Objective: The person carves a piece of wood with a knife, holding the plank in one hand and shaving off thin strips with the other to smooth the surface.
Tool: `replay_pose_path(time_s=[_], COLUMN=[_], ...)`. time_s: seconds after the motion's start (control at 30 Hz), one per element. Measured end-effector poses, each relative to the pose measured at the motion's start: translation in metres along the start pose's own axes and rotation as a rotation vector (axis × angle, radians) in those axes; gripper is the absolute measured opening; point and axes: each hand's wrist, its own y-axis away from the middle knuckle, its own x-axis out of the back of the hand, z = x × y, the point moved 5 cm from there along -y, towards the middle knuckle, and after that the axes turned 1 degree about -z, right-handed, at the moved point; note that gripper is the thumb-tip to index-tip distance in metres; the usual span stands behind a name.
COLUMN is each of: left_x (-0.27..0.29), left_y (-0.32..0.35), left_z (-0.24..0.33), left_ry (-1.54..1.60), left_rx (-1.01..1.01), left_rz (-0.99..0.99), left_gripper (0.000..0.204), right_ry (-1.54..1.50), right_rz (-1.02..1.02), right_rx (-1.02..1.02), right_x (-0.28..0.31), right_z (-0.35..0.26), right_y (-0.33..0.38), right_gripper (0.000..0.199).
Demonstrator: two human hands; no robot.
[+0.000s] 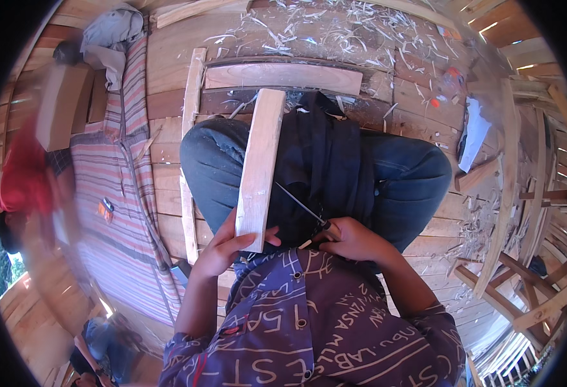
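I sit cross-legged on a wooden floor. My left hand (225, 246) grips the near end of a pale wooden board (260, 164) that lies lengthwise across my left knee, its far end pointing away from me. My right hand (350, 238) is closed around the handle of a thin-bladed knife (299, 204). The blade slants up and left toward the board's right edge, its tip just short of the wood. A dark cloth (325, 158) drapes over my lap between my knees.
Wood shavings (322, 32) litter the planks ahead. A flat plank (283, 77) lies crosswise beyond my knees, a thin strip (190, 129) to the left. A striped mat (119, 193) lies at left, with another person beyond it. Wooden frames (528, 271) stand at right.
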Motion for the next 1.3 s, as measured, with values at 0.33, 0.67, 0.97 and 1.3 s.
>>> replay_pose_path(time_s=[0.33, 0.67, 0.97, 1.3], left_x=[0.0, 0.027, 0.051, 0.055], left_y=[0.016, 0.02, 0.015, -0.002], left_z=[-0.011, 0.034, 0.038, 0.057], left_ry=[0.019, -0.14, 0.027, -0.44], left_rx=[0.008, -0.172, -0.007, 0.099], left_rz=[0.008, 0.112, 0.331, 0.365], left_gripper=[0.072, 0.064, 0.048, 0.027], right_ry=[-0.308, -0.305, 0.326, 0.72], right_rz=[0.172, 0.409, 0.234, 0.283], right_rx=[0.037, 0.416, 0.517, 0.527], right_x=[0.015, 0.082, 0.019, 0.008], right_z=[0.017, -0.093, -0.161, -0.166], right_y=[0.005, 0.0, -0.086, -0.108], right_gripper=[0.012, 0.027, 0.046, 0.047])
